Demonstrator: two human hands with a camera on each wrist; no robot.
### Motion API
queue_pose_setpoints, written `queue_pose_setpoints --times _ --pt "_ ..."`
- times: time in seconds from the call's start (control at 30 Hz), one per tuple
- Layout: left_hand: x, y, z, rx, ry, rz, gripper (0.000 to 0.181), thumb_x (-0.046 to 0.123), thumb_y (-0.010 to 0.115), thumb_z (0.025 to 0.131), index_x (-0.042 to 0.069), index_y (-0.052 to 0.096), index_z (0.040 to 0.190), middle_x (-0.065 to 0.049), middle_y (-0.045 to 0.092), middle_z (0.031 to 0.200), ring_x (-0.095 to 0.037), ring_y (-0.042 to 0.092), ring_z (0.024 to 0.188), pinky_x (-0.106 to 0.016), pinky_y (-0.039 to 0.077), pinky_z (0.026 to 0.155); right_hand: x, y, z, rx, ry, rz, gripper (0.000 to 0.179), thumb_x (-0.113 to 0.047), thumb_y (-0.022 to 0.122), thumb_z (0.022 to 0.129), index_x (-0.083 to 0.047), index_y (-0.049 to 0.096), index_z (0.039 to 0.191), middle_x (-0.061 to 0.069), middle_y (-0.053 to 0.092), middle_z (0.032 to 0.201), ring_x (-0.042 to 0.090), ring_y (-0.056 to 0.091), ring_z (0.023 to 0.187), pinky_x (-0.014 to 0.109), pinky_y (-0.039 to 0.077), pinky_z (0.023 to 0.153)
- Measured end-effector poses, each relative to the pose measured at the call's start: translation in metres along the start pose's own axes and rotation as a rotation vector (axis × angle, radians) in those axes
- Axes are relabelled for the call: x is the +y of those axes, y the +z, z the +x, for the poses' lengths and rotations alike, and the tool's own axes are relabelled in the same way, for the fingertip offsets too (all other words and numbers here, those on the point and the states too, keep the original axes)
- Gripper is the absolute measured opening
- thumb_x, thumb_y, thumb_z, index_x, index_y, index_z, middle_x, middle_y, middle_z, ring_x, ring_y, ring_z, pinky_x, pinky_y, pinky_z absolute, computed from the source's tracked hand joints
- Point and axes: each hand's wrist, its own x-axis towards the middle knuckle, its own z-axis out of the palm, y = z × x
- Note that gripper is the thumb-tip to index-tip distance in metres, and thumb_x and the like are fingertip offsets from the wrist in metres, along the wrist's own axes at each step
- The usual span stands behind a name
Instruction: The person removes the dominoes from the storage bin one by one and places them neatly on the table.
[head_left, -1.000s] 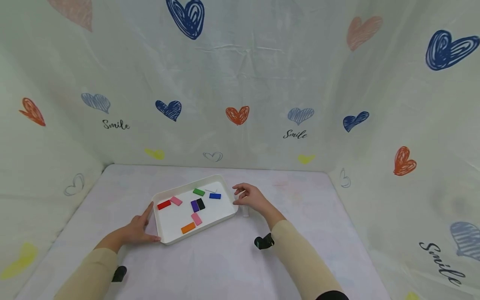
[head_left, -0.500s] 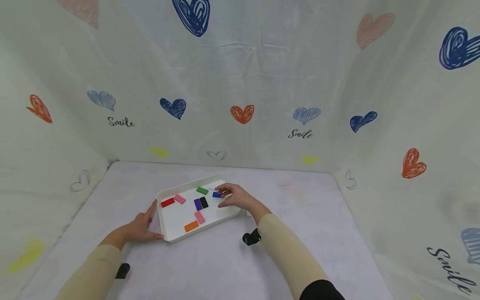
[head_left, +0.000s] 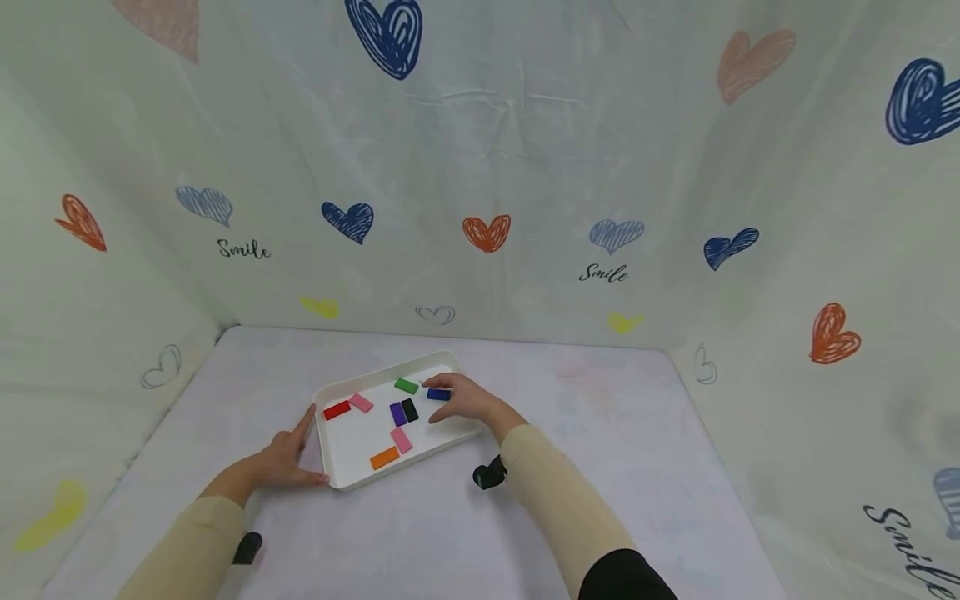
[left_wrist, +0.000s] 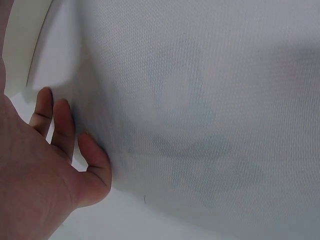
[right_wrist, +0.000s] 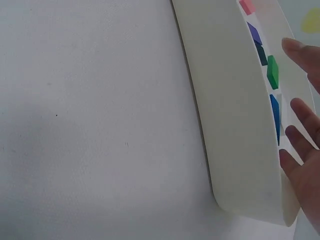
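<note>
A white shallow tray [head_left: 347, 446] lies at a slant on the table and holds several small coloured blocks. My left hand [head_left: 279, 461] rests against its left end, index finger and thumb spread along the wall. Over the right part of the tray is my right hand [head_left: 471, 400], its fingers apart and near the blue block [head_left: 438, 395]. In the right wrist view the fingers hover above the tray's wall [right_wrist: 230, 110], beside the blue block [right_wrist: 275, 117] and a thin white piece [right_wrist: 284, 115]. Close by is the green block [head_left: 407, 386].
Purple [head_left: 397, 414] and black [head_left: 410, 410] blocks lie side by side mid-tray. A red block [head_left: 337, 410] and a pink block [head_left: 362, 402] are at the left, an orange block [head_left: 385, 458] and another pink block [head_left: 402, 440] at the front. A heart-printed curtain [head_left: 525, 167] surrounds the table.
My right hand has moved left from the tray's right edge to over the blue block, with its fingers spreading wider. The left hand stays at the tray's left end.
</note>
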Motion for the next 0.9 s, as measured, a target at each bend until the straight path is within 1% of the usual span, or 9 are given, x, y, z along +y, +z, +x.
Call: queue_pose_setpoints --times 0.1,0.2,0.33,0.4,0.53,0.67,0.77,0.87,0.9 --pt "0.0 0.001 0.0 0.002 -0.005 0.004 0.129 0.046 0.084 0.071 -0.001 -0.005 0.151 -0.024 0.049 0.109 -0.044 0.043 0.108 -0.063 0.045 0.091 -0.001 0.004 0.001 0.008 0.001 -0.038 0.063 -0.018 0.085 0.077 -0.022 0.058 0.134 0.001 0.049 0.143 0.025 0.038 0.136 0.046 0.032 0.111" --pt "0.001 0.0 0.0 0.004 -0.015 0.012 0.127 0.044 0.085 0.072 -0.001 -0.004 0.151 -0.026 0.048 0.11 -0.045 0.043 0.109 -0.062 0.046 0.091 -0.002 0.007 0.002 0.003 -0.016 -0.064 0.065 -0.018 0.085 0.076 -0.02 0.058 0.135 0.001 0.047 0.144 0.024 0.036 0.137 0.044 0.031 0.112" --pt "0.001 0.001 -0.001 0.005 -0.015 0.015 0.128 0.044 0.084 0.072 -0.001 -0.006 0.151 -0.027 0.048 0.11 -0.046 0.042 0.109 -0.063 0.046 0.09 -0.001 0.011 0.005 0.006 -0.028 -0.074 0.066 -0.017 0.086 0.075 -0.019 0.058 0.134 0.002 0.048 0.144 0.024 0.038 0.136 0.042 0.032 0.111" --pt "0.001 0.0 -0.001 0.007 -0.009 0.018 0.127 0.044 0.084 0.073 -0.001 -0.006 0.151 -0.026 0.048 0.11 -0.046 0.042 0.109 -0.063 0.045 0.09 0.0 0.012 0.005 0.007 -0.021 -0.071 0.065 -0.017 0.086 0.075 -0.02 0.059 0.134 0.003 0.049 0.143 0.024 0.04 0.134 0.042 0.034 0.11" --pt "0.002 0.0 -0.002 0.008 -0.004 0.026 0.127 0.044 0.084 0.073 -0.001 -0.005 0.151 -0.026 0.048 0.11 -0.046 0.043 0.109 -0.064 0.045 0.091 0.003 0.015 0.005 0.003 0.013 -0.075 0.062 -0.018 0.086 0.076 -0.023 0.06 0.132 0.002 0.053 0.135 0.022 0.049 0.124 0.038 0.043 0.103" --pt "0.003 0.0 -0.001 0.003 -0.015 0.024 0.128 0.044 0.084 0.072 -0.001 -0.006 0.151 -0.028 0.047 0.111 -0.048 0.042 0.111 -0.064 0.044 0.091 0.006 0.017 0.004 0.007 0.027 -0.055 0.059 -0.015 0.085 0.076 -0.021 0.061 0.13 0.001 0.058 0.118 0.017 0.054 0.105 0.03 0.05 0.089" --pt "0.003 0.0 -0.001 -0.003 -0.021 0.017 0.129 0.044 0.085 0.072 0.0 -0.007 0.151 -0.029 0.046 0.113 -0.049 0.041 0.113 -0.064 0.044 0.092 0.009 0.017 0.003 0.015 0.022 -0.036 0.059 -0.011 0.085 0.076 -0.017 0.062 0.13 -0.001 0.057 0.111 0.015 0.053 0.092 0.026 0.05 0.078" --pt "0.0 0.002 0.0 -0.012 -0.013 0.018 0.132 0.046 0.084 0.071 0.002 -0.011 0.151 -0.032 0.046 0.112 -0.051 0.039 0.113 -0.064 0.044 0.091 0.012 0.017 0.005 0.037 0.032 -0.027 0.059 -0.01 0.085 0.076 -0.015 0.061 0.13 0.0 0.056 0.115 0.014 0.051 0.087 0.025 0.048 0.074" --pt "-0.001 0.003 0.002 -0.014 -0.018 0.015 0.133 0.047 0.084 0.07 0.003 -0.01 0.152 -0.031 0.046 0.114 -0.05 0.039 0.114 -0.064 0.044 0.092 0.012 0.018 0.005 0.047 0.038 -0.023 0.059 -0.009 0.085 0.076 -0.015 0.062 0.13 0.001 0.056 0.117 0.014 0.051 0.086 0.025 0.047 0.074"
